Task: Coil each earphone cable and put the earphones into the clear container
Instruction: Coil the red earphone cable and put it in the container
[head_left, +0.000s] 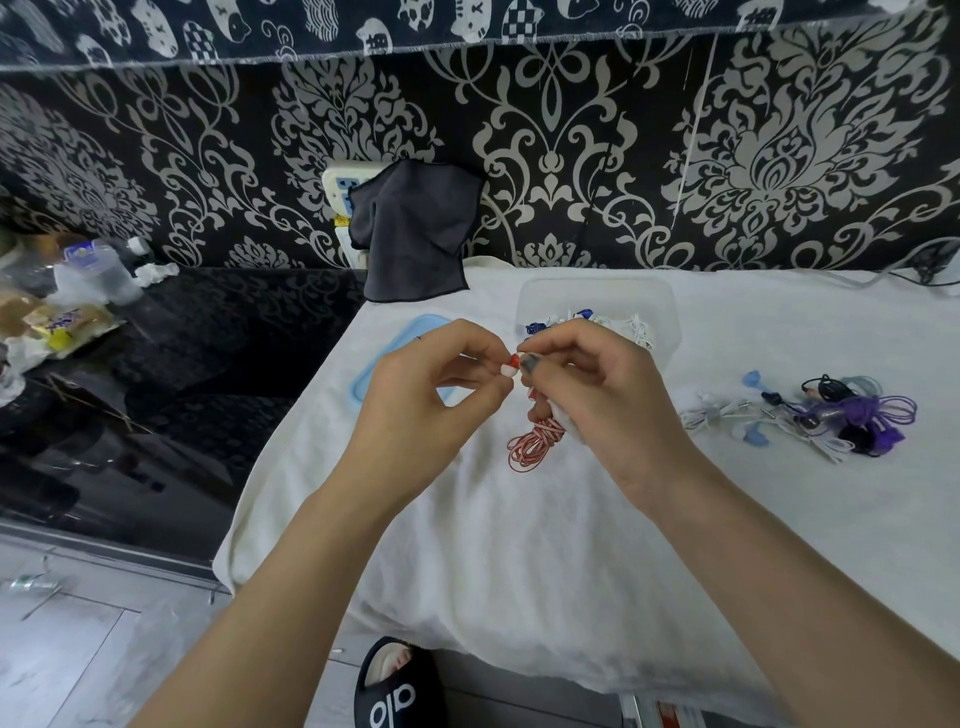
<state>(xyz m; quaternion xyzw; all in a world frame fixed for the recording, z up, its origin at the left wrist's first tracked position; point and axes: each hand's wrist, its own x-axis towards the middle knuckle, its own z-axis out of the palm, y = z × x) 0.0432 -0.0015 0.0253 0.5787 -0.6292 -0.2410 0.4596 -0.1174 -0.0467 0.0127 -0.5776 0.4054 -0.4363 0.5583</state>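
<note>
Over the middle of the white towel, my left hand and my right hand meet around a red-and-white earphone. Both pinch at its earbud end. Its red-and-white cable hangs as a coil below my right hand, which holds the top of the coil. Behind my hands stands the clear container, holding several coiled earphones in blue and white. A tangle of loose earphones, purple, white, black and light blue, lies on the towel to the right.
A light blue lid lies left of the container, partly behind my left hand. A dark cloth hangs at the wall. The white towel ends at left beside a black surface with bags and bottles.
</note>
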